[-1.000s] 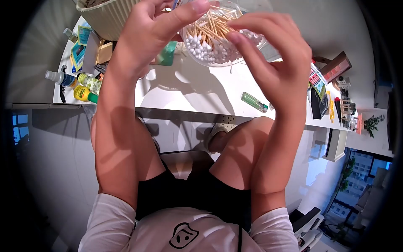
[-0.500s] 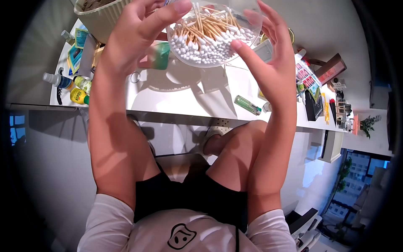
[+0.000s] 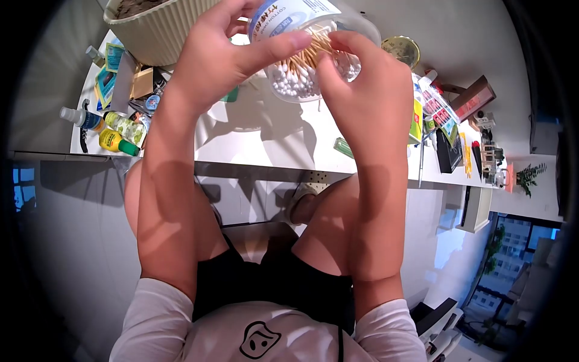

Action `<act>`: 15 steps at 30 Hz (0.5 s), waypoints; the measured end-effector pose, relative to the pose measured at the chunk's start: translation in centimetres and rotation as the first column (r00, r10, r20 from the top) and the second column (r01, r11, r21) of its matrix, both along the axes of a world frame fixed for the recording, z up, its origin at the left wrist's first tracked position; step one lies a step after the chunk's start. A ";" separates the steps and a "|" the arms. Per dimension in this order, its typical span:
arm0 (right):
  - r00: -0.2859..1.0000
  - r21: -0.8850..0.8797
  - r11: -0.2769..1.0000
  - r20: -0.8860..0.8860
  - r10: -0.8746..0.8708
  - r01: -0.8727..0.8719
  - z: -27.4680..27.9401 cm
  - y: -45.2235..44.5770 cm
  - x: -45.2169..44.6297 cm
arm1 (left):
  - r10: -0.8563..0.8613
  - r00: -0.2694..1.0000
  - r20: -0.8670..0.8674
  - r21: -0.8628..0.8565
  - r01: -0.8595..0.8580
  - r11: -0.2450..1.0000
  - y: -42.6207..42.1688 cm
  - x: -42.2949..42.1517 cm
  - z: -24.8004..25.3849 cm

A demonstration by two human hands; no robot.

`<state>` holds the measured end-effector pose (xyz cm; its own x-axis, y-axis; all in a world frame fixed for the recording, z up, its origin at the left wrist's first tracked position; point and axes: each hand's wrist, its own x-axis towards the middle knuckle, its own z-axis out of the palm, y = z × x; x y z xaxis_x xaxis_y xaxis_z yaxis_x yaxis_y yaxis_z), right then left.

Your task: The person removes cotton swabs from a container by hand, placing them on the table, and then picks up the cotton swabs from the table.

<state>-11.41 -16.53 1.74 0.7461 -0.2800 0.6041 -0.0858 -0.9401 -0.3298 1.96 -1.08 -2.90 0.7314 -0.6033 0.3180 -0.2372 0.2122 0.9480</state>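
Observation:
A clear round container (image 3: 368, 27) with a blue and white label is tilted above the table, its open side toward me. My left hand (image 3: 241, 51) holds it from the left, the thumb over the rim. Inside lie many cotton swabs (image 3: 295, 75) with wooden sticks and white tips. My right hand (image 3: 368, 72) reaches to the container's mouth, thumb and forefinger pinched on some swab sticks. The green lighter-like item (image 3: 344, 146) on the table is partly hidden behind my right forearm.
A ribbed cream pot (image 3: 151, 30) stands at the back left. Bottles, among them a yellow one with a green cap (image 3: 117, 142), lie at the left. A black box (image 3: 448, 152), packets and small items crowd the right. A gold round object (image 3: 400, 51) is at the back.
The container has turned so its label shows. My right hand has moved from the container's right side to the swabs and closed on some sticks. My left thumb now reaches across the rim.

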 end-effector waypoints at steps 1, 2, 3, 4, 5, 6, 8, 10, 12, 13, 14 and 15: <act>1.000 -0.012 1.000 -0.006 -0.003 0.003 -0.1 -0.1 0.0 | 0.001 1.000 0.005 -0.007 -0.001 1.000 -0.1 -0.1 -0.1; 1.000 -0.023 1.000 -0.013 -0.006 0.006 -0.1 -0.1 0.0 | 0.003 1.000 0.008 -0.013 -0.002 1.000 -0.2 -0.1 -0.1; 1.000 -0.023 1.000 -0.014 -0.007 0.007 -0.1 -0.2 0.0 | 0.001 1.000 0.007 -0.013 -0.001 1.000 -0.2 -0.2 -0.1; 1.000 -0.024 1.000 -0.013 0.004 -0.004 -0.1 -0.3 0.1 | 0.020 0.999 0.033 0.001 -0.020 1.000 -0.2 -0.3 -0.1; 1.000 -0.025 1.000 -0.012 0.015 -0.016 -0.1 -0.3 0.2 | 0.039 0.997 0.060 0.013 -0.040 0.999 -0.3 -0.4 -0.1; 1.000 -0.025 1.000 -0.013 0.015 -0.015 -0.1 -0.3 0.2 | 0.038 0.998 0.059 0.014 -0.039 0.999 -0.3 -0.4 -0.1; 1.000 -0.029 1.000 -0.010 0.011 -0.011 -0.2 -0.3 0.3 | -0.001 1.000 0.024 -0.006 0.001 1.000 -0.3 -0.3 -0.2; 1.000 -0.026 1.000 -0.023 -0.002 0.001 0.1 -0.1 0.3 | -0.004 1.000 0.019 -0.031 0.005 1.000 -0.3 -0.1 -0.3; 0.999 -0.023 1.000 -0.035 -0.015 0.014 0.4 0.0 0.3 | -0.008 1.000 0.015 -0.056 0.008 0.998 -0.2 0.0 -0.2; 1.000 -0.027 0.999 0.003 -0.018 0.018 0.5 0.0 0.2 | -0.016 1.000 0.000 -0.038 0.016 0.999 0.0 0.0 0.0; 0.999 -0.031 0.999 0.040 -0.019 0.021 0.6 0.0 0.1 | -0.024 1.000 -0.016 -0.020 0.024 1.000 0.0 0.0 0.1; 0.999 -0.031 0.999 0.040 -0.019 0.020 0.8 0.1 0.0 | -0.024 1.000 -0.016 -0.019 0.024 1.000 0.0 0.0 0.2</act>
<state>-11.42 -16.47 2.49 0.7160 -0.2753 0.6415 -0.0921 -0.9482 -0.3041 1.95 -1.05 -2.73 0.7223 -0.6145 0.3174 -0.2160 0.2356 0.9476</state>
